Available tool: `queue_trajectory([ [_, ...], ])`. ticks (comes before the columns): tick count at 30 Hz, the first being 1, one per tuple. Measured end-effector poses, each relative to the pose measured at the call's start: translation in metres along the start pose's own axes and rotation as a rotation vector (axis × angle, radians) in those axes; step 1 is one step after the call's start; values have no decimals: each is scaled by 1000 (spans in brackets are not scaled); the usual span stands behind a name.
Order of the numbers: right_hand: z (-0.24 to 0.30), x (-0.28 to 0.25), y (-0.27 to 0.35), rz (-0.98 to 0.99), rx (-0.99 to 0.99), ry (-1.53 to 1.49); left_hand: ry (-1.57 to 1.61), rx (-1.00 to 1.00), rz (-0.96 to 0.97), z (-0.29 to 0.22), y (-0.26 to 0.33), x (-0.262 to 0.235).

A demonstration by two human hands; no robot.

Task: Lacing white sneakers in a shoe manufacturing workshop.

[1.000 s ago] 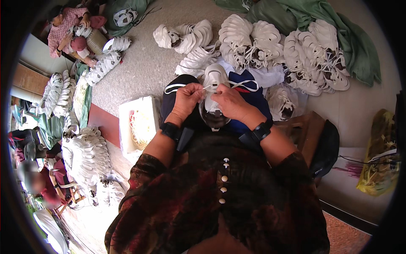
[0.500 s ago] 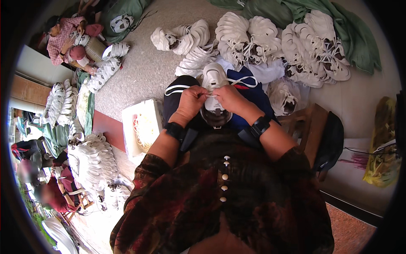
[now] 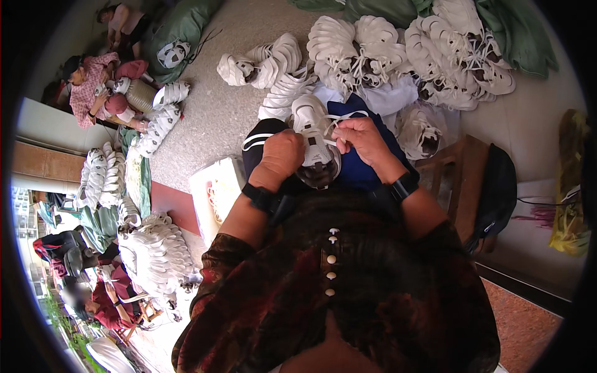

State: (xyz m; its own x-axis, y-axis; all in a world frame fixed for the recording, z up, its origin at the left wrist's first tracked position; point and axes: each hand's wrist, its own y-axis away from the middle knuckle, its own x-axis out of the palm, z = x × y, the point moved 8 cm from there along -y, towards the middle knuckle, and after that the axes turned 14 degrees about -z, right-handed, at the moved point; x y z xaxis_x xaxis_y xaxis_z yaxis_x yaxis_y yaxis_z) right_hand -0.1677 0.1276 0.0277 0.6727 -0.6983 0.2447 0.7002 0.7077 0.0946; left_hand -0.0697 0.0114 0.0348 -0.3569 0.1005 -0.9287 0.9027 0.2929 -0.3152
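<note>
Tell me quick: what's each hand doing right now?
Left hand: closed, gripping the side of the white sneaker on the lap.
Right hand: closed, pinching the sneaker's white lace.

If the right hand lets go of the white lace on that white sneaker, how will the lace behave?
The thin white shoelace probably drops limp: it already curves loosely from the right hand. The white sneaker itself seems light and fairly stiff, keeping its shape under the left hand. Resting on the lap, it may tip sideways if released.

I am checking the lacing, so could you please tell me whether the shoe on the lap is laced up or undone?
Undone: white lace hangs loose off the white shoe.
</note>
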Motion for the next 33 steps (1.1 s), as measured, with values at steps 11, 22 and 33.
queue_trajectory([
  [11, -17, -9, 1, 8, 41, -25, 149, -147, 233, 11, -6, 16],
  [22, -37, -9, 2, 62, 180, -135, 462, -55, -5, 11, -5, 17],
  [33, -39, -17, -1, -1, 190, -227, 481, 8, -255, 2, -1, -6],
])
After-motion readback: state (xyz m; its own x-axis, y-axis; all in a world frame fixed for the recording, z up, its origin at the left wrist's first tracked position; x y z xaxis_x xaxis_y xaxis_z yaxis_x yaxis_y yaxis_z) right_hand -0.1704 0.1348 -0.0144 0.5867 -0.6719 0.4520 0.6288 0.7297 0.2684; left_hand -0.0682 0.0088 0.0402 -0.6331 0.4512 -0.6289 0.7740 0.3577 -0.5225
